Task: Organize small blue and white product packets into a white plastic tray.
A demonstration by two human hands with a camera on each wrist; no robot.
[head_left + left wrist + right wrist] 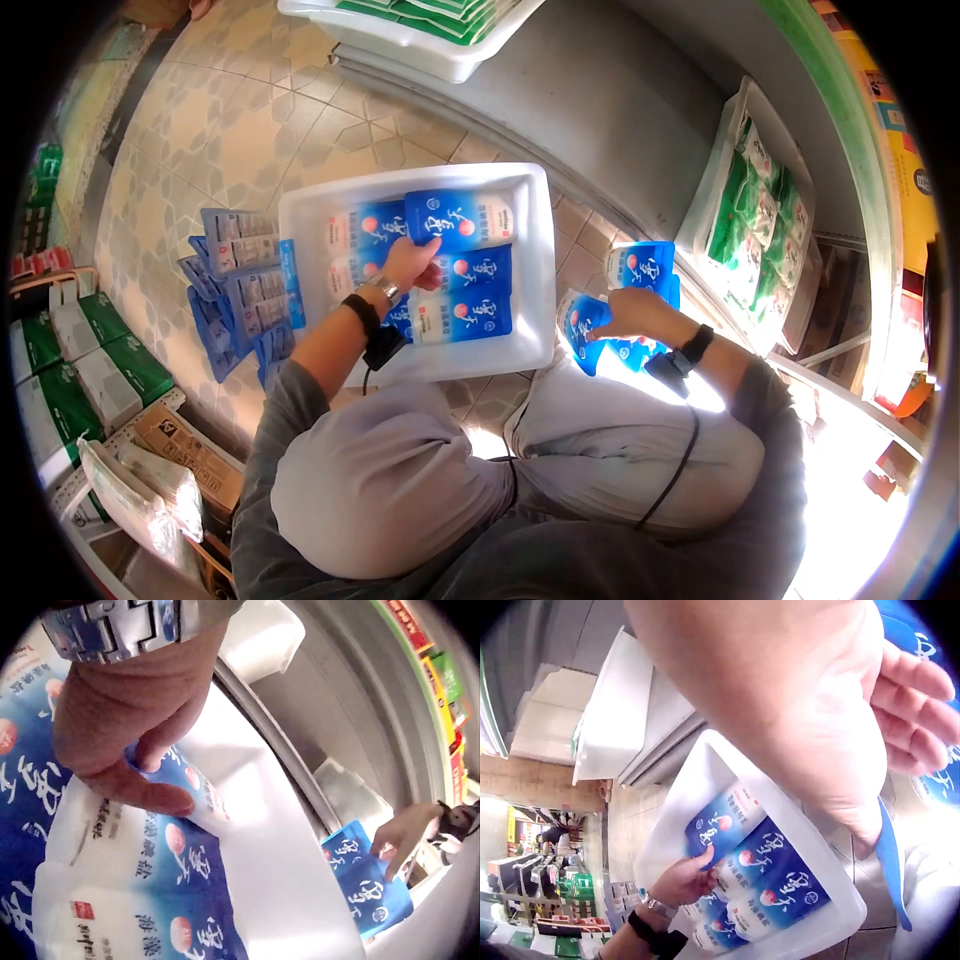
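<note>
Blue-and-white salt packets (475, 305) lie in rows inside a white plastic bin (545, 260) in front of the person. In the bin, the left hand (410, 265) pinches the edge of an upper salt packet (721, 821), its thumb on the printed face; this packet tilts near the bin wall in the left wrist view. To the right of the bin, the right hand (640, 315) holds a salt packet (582, 322) between thumb and fingers, the packet's blue edge (892, 862) beside the thumb. More salt packets (642, 262) lie under and behind that hand.
Several blue packets (240, 285) lie on the tiled floor left of the bin. Another white bin (440, 55) with green packs stands ahead; a third bin (735, 150) is at right by a grey shelf (620, 90). Green-and-white boxes (120, 350) line the left.
</note>
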